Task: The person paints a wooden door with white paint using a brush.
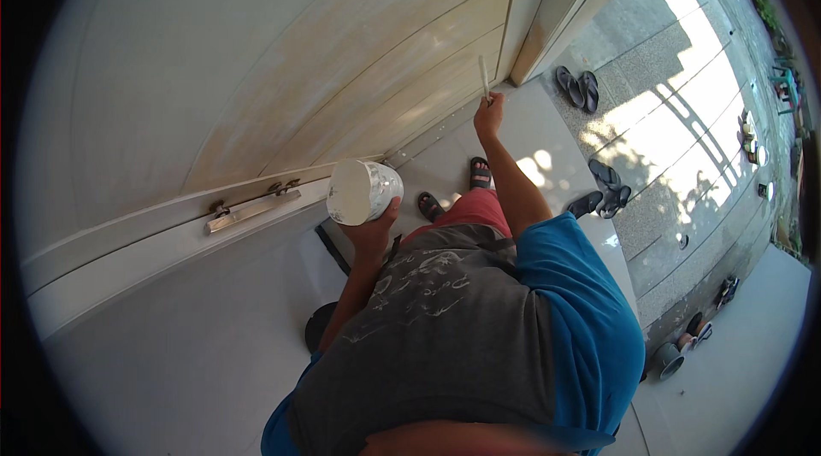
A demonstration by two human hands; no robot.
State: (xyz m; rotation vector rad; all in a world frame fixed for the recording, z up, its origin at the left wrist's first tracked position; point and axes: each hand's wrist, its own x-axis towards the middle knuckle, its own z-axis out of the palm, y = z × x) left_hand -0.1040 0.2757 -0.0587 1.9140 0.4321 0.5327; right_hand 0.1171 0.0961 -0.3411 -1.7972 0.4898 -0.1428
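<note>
My left hand [376, 229] is wrapped round the side of a white paint tub [386, 191]. The tub is tipped so its pale inside shows, and grey smears mark its outer wall. My right hand [488, 117] is stretched forward, closed on a slim whitish paintbrush [484, 71] seen edge-on. The brush is in front of the lower part of a panelled door [342, 71], close to the frame; whether it touches the surface I cannot tell. Patchy white paint over a tan layer covers the door panels.
A metal door handle [252, 212] sticks out at left. Black sandals are on my feet. Pairs of flip-flops [578, 89] and slippers [609, 188] lie by the step at right. Beyond them is sunlit paving, with pots [670, 362] and small containers [753, 148] farther off.
</note>
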